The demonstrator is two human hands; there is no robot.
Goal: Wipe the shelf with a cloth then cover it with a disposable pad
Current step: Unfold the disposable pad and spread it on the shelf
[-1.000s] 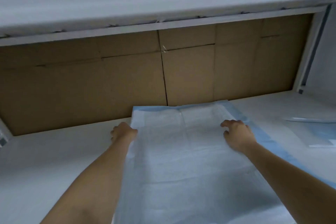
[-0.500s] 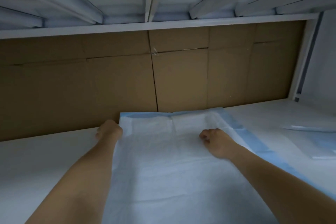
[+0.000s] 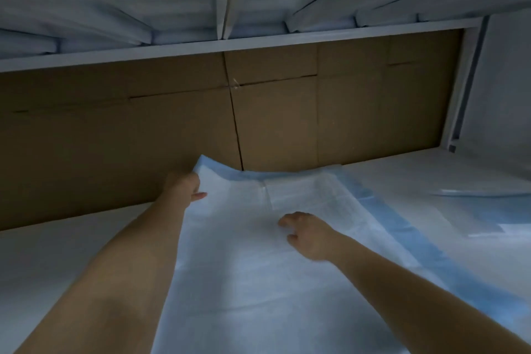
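Observation:
A white disposable pad (image 3: 247, 267) with a blue border lies spread on the white shelf (image 3: 66, 253), reaching from the near edge to the cardboard back. My left hand (image 3: 184, 185) pinches the pad's far left corner, which is lifted and curls up against the cardboard. My right hand (image 3: 307, 234) rests palm down on the pad's middle with fingers bent, pressing it flat. No cloth is in view.
Brown cardboard (image 3: 258, 123) forms the back wall. A white upper shelf (image 3: 230, 46) with ribs hangs low overhead. A second flat pad or plastic wrapper (image 3: 485, 210) lies on the shelf at the right, near a white upright post (image 3: 459, 95).
Both hands have pushed the pad farther back to the cardboard. The left hand has raised the far left corner; the right hand slid toward the pad's middle.

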